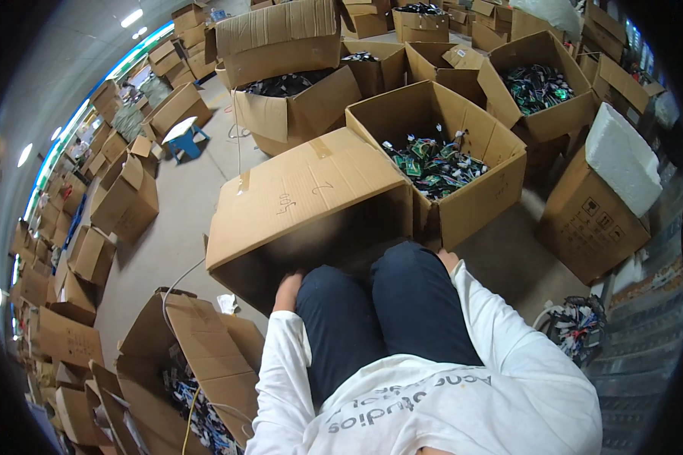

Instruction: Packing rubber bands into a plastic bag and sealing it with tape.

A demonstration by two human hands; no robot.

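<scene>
A large cardboard box (296, 199) lies on its side in front of my knees, its dark opening facing me. My left hand (287, 291) is beside my left knee, at the box's lower opening; its fingers are hidden behind the knee and in shadow. Close to my right knee is my right hand (449, 261), near the front corner of a second open box (474, 208). Only the back of that hand shows, so its grip cannot be made out. Inside the second box is a heap of green circuit boards with wires (436, 163).
At lower left stands an open carton (212, 341) holding wired parts. A cable bundle (577, 326) lies at right, near a carton topped with white foam (622, 159). More boxes (535, 83) fill the back. A small blue-and-white stool (184, 139) stands on the floor.
</scene>
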